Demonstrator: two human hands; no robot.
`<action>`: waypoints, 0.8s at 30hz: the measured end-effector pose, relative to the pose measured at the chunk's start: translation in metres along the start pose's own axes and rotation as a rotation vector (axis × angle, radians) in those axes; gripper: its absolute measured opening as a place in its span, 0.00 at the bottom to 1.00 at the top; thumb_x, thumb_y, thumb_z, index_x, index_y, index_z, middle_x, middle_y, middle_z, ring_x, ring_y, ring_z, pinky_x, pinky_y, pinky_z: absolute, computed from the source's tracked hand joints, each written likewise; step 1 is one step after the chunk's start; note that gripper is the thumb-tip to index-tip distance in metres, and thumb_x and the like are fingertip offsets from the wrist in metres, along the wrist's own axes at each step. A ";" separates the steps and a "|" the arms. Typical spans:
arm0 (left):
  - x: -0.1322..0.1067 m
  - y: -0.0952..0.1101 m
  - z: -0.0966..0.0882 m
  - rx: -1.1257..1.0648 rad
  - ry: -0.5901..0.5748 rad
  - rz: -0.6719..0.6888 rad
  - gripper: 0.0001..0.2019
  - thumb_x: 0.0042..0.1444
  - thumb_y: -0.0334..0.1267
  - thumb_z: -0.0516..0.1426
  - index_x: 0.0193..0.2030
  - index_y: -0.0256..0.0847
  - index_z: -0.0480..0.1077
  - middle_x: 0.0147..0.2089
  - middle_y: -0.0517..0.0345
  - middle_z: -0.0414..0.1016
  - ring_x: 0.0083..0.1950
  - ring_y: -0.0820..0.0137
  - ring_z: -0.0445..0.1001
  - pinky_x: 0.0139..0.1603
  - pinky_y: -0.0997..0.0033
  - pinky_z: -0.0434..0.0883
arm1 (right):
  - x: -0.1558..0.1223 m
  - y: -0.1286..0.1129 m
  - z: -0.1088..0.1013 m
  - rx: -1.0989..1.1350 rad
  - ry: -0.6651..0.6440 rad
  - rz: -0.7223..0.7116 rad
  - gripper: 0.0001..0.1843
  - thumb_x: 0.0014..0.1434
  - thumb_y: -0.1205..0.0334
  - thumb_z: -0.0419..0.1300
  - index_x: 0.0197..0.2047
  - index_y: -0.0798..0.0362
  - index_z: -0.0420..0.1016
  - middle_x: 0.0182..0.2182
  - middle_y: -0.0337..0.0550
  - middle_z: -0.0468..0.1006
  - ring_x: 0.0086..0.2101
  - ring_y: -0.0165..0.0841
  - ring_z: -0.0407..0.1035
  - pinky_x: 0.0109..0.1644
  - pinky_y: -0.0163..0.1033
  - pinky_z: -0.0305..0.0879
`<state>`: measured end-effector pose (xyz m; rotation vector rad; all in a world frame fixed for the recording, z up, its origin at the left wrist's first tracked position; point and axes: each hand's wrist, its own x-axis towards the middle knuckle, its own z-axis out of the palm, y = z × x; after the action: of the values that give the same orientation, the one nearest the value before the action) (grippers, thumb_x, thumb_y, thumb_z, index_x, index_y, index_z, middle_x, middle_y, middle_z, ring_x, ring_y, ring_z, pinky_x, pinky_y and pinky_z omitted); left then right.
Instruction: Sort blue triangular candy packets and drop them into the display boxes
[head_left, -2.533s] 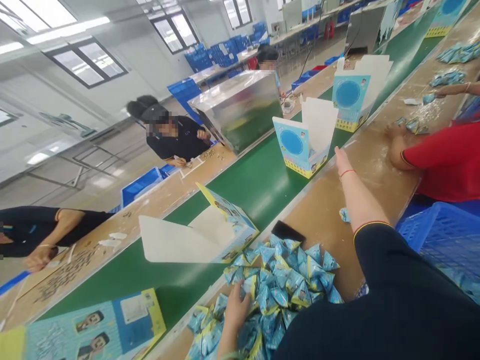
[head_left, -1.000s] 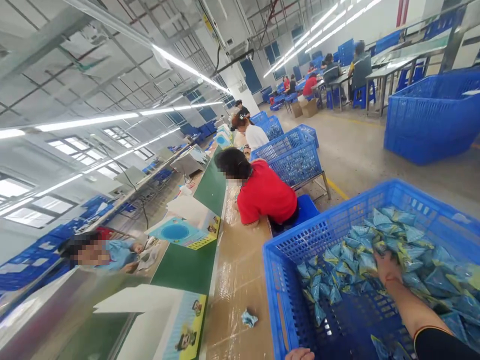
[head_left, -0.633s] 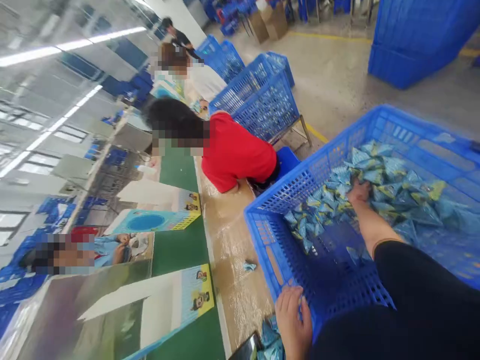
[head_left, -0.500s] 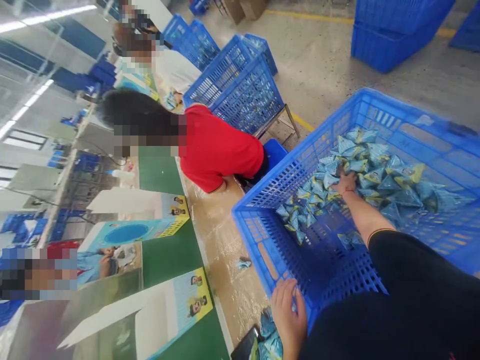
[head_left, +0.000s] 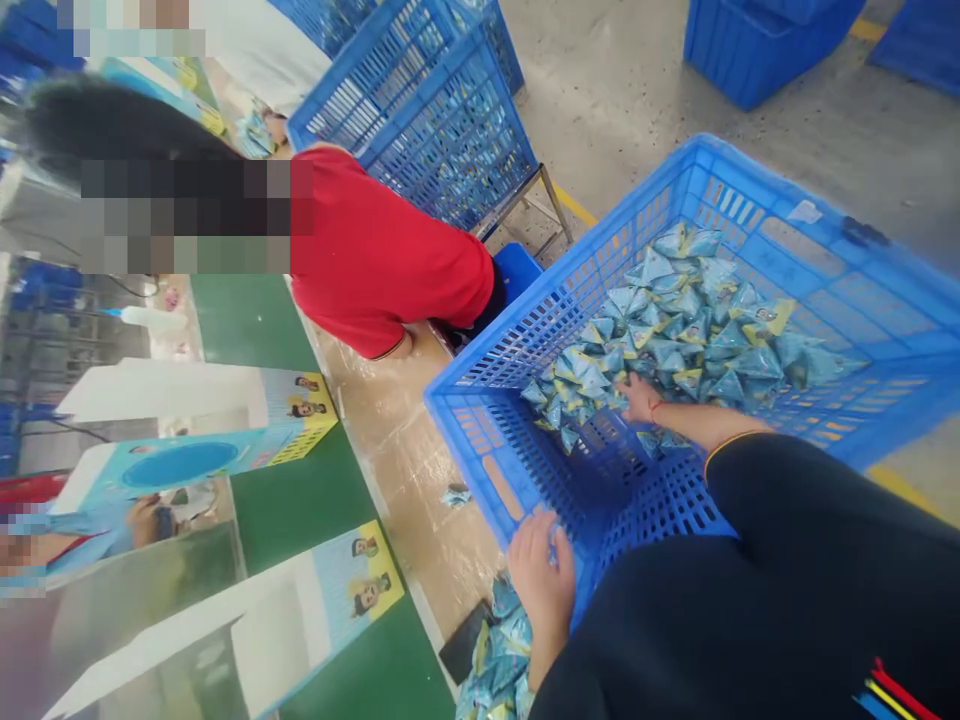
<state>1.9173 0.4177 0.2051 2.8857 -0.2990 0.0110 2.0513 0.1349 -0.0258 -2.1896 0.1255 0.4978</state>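
Observation:
A large blue plastic crate (head_left: 504, 488) with slotted walls stands tilted in view, holding a heap of small light-blue, pyramid-shaped packets (head_left: 679, 320). Inside it, my right hand (head_left: 642, 398) reaches down to the near edge of the heap, fingers apart and touching packets; some fingertips are hidden among them. My left hand (head_left: 541, 572) grips the crate's near corner, its fingers curled over the rim. Below that hand, more blue packets (head_left: 499, 655) lie on the tabletop beside a dark flat object (head_left: 465, 640).
A green conveyor belt (head_left: 300, 520) carries open printed cartons (head_left: 300, 405). Beside it sits a person in a red shirt (head_left: 390, 255). Farther back, a packet-filled blue crate (head_left: 450, 130) rests on a metal stand. Blue bins (head_left: 750, 55) stand on the floor. A single packet (head_left: 456, 495) lies on the table.
My right hand has moved across the heap toward the crate's near side, and packets now lie farther that way. My left hand stays on the rim. The view has shifted.

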 end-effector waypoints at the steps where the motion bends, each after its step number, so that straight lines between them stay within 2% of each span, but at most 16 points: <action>1: 0.001 -0.001 0.000 0.003 0.033 0.036 0.12 0.66 0.35 0.53 0.45 0.37 0.77 0.44 0.45 0.84 0.48 0.57 0.81 0.51 0.56 0.75 | -0.005 -0.003 -0.007 -0.005 -0.054 -0.050 0.19 0.41 0.61 0.75 0.38 0.54 0.79 0.38 0.48 0.72 0.39 0.39 0.69 0.47 0.45 0.70; 3: 0.002 -0.006 0.001 0.001 0.122 0.130 0.10 0.66 0.34 0.54 0.45 0.38 0.77 0.43 0.47 0.84 0.45 0.59 0.82 0.48 0.59 0.76 | -0.007 -0.012 -0.031 -0.026 -0.130 -0.137 0.17 0.40 0.58 0.76 0.34 0.54 0.80 0.32 0.41 0.72 0.31 0.33 0.66 0.41 0.41 0.69; 5: 0.003 -0.013 0.003 -0.002 0.187 0.204 0.08 0.65 0.34 0.56 0.46 0.39 0.75 0.43 0.48 0.84 0.43 0.59 0.82 0.44 0.59 0.77 | 0.005 -0.025 -0.072 -0.081 -0.111 -0.196 0.20 0.39 0.57 0.76 0.37 0.54 0.81 0.33 0.41 0.74 0.32 0.33 0.67 0.41 0.40 0.69; 6: 0.003 -0.019 0.005 -0.002 0.208 0.228 0.08 0.65 0.34 0.56 0.47 0.39 0.75 0.43 0.48 0.84 0.42 0.59 0.82 0.43 0.58 0.78 | 0.015 -0.031 -0.098 -0.120 -0.059 -0.209 0.24 0.40 0.57 0.75 0.42 0.54 0.82 0.38 0.43 0.75 0.36 0.34 0.68 0.45 0.41 0.69; 8: 0.005 -0.032 0.009 -0.004 0.228 0.271 0.09 0.65 0.34 0.56 0.49 0.41 0.74 0.43 0.48 0.84 0.40 0.57 0.83 0.41 0.57 0.79 | 0.040 -0.040 -0.159 -0.240 0.140 -0.211 0.30 0.46 0.56 0.73 0.52 0.54 0.79 0.52 0.49 0.73 0.50 0.43 0.67 0.57 0.47 0.66; 10: 0.005 -0.048 0.015 -0.010 0.229 0.341 0.10 0.63 0.34 0.56 0.50 0.43 0.74 0.42 0.49 0.84 0.39 0.57 0.83 0.38 0.57 0.80 | 0.063 -0.042 -0.221 -0.322 0.324 -0.145 0.30 0.58 0.57 0.64 0.63 0.54 0.71 0.64 0.55 0.62 0.63 0.51 0.56 0.66 0.55 0.57; 12: 0.004 -0.061 0.019 -0.009 0.209 0.392 0.12 0.61 0.33 0.57 0.51 0.46 0.74 0.41 0.51 0.85 0.38 0.57 0.84 0.36 0.58 0.80 | 0.078 -0.036 -0.265 -0.428 0.418 -0.041 0.31 0.61 0.61 0.61 0.67 0.54 0.67 0.65 0.57 0.60 0.65 0.53 0.51 0.67 0.58 0.55; 13: 0.004 -0.065 0.019 -0.006 0.196 0.408 0.13 0.61 0.33 0.58 0.51 0.47 0.74 0.41 0.52 0.85 0.38 0.58 0.84 0.36 0.58 0.81 | 0.082 -0.031 -0.276 -0.468 0.414 0.004 0.31 0.60 0.62 0.62 0.66 0.54 0.68 0.64 0.58 0.61 0.64 0.55 0.52 0.66 0.59 0.57; 15: 0.004 -0.067 0.019 0.003 0.184 0.423 0.13 0.60 0.33 0.58 0.51 0.47 0.74 0.41 0.53 0.85 0.38 0.58 0.84 0.36 0.59 0.81 | 0.080 -0.022 -0.274 -0.512 0.345 0.061 0.31 0.56 0.63 0.65 0.63 0.57 0.71 0.62 0.61 0.63 0.61 0.56 0.56 0.61 0.58 0.61; 16: 0.004 -0.066 0.017 0.006 0.186 0.430 0.13 0.60 0.33 0.58 0.51 0.46 0.74 0.41 0.53 0.85 0.38 0.58 0.84 0.37 0.59 0.81 | 0.075 -0.021 -0.261 -0.512 0.300 0.067 0.31 0.55 0.63 0.66 0.62 0.59 0.72 0.62 0.63 0.63 0.60 0.57 0.57 0.60 0.58 0.63; 18: 0.006 -0.057 0.015 0.007 0.200 0.421 0.12 0.61 0.33 0.58 0.51 0.45 0.73 0.40 0.53 0.85 0.38 0.58 0.84 0.37 0.60 0.81 | 0.057 -0.027 -0.218 -0.514 0.203 0.048 0.31 0.54 0.63 0.67 0.60 0.60 0.74 0.61 0.63 0.64 0.58 0.55 0.60 0.57 0.57 0.65; 21: 0.010 -0.039 0.010 -0.022 0.241 0.349 0.10 0.63 0.33 0.56 0.49 0.45 0.73 0.39 0.52 0.84 0.38 0.58 0.83 0.37 0.57 0.80 | 0.023 -0.057 -0.149 -0.491 -0.017 -0.078 0.27 0.45 0.65 0.72 0.51 0.51 0.81 0.52 0.49 0.74 0.48 0.42 0.68 0.53 0.46 0.69; 23: 0.010 -0.027 0.006 -0.044 0.248 0.298 0.09 0.64 0.33 0.55 0.48 0.45 0.73 0.39 0.52 0.83 0.38 0.57 0.83 0.38 0.56 0.79 | 0.008 -0.077 -0.128 -0.465 -0.157 -0.162 0.25 0.39 0.64 0.74 0.44 0.46 0.83 0.46 0.40 0.77 0.42 0.35 0.68 0.49 0.39 0.70; 24: 0.009 -0.022 0.004 -0.048 0.244 0.279 0.09 0.65 0.33 0.54 0.48 0.45 0.73 0.39 0.52 0.83 0.39 0.57 0.83 0.39 0.55 0.79 | 0.004 -0.083 -0.130 -0.460 -0.186 -0.178 0.24 0.40 0.62 0.74 0.44 0.47 0.83 0.47 0.38 0.77 0.42 0.34 0.68 0.49 0.38 0.69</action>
<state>1.9304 0.4355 0.1961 2.7319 -0.6403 0.3941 2.1171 0.0854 0.1053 -2.5522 -0.3111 0.6759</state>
